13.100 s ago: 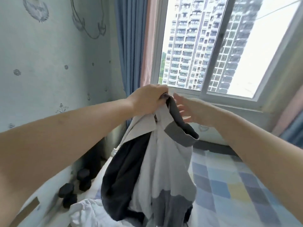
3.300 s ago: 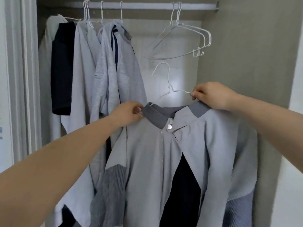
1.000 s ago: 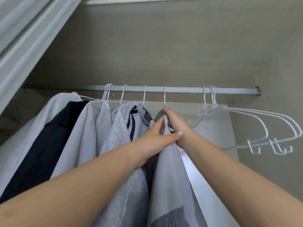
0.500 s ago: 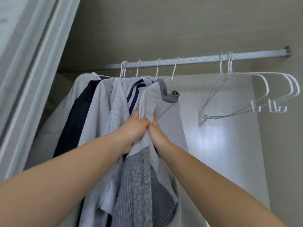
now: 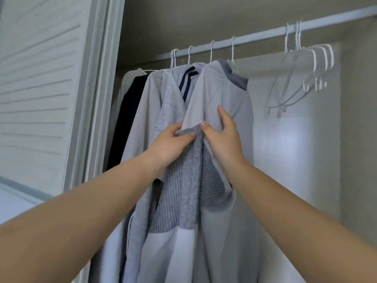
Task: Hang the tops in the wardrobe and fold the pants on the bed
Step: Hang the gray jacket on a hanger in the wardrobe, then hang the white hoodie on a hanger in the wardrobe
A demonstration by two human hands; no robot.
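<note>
My left hand (image 5: 171, 142) and right hand (image 5: 221, 135) both pinch the pale grey jacket's (image 5: 222, 94) ribbed sleeve; white wire hangers (image 5: 302, 72) at 2 o'clock.

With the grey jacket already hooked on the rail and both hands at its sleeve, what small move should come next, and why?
Probably let go with both hands. The jacket already hangs by its hanger on the rail, and the left hand and right hand only pinch its sleeve, so nothing seems left to do with this top.

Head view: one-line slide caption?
Both hands, left hand and right hand, pinch the hanging light-grey jacket's front on the white wardrobe rail.
</note>
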